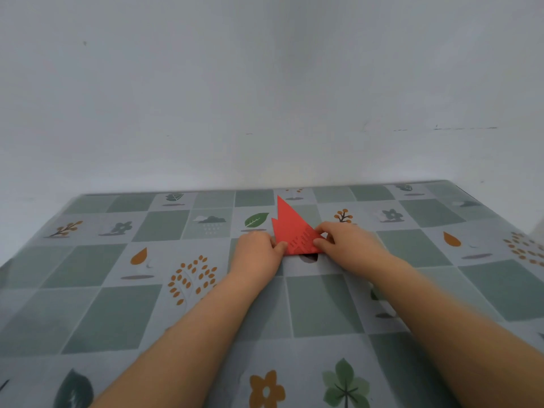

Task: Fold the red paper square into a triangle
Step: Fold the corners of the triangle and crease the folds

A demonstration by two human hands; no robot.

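Observation:
The red paper (290, 228) lies near the far middle of the table, folded over into a rough triangle whose two pointed tips at the far end do not line up. Its near part shows a printed line pattern. My left hand (259, 251) presses the paper's near left corner with the thumb. My right hand (347, 245) pinches the near right corner between thumb and fingers. Both forearms reach in from the bottom of the view.
The table wears a cloth (117, 304) of green and grey squares with leaf, tree and flower prints. A plain pale wall (265, 98) stands right behind the table's far edge. The table's right corner falls away at the far right.

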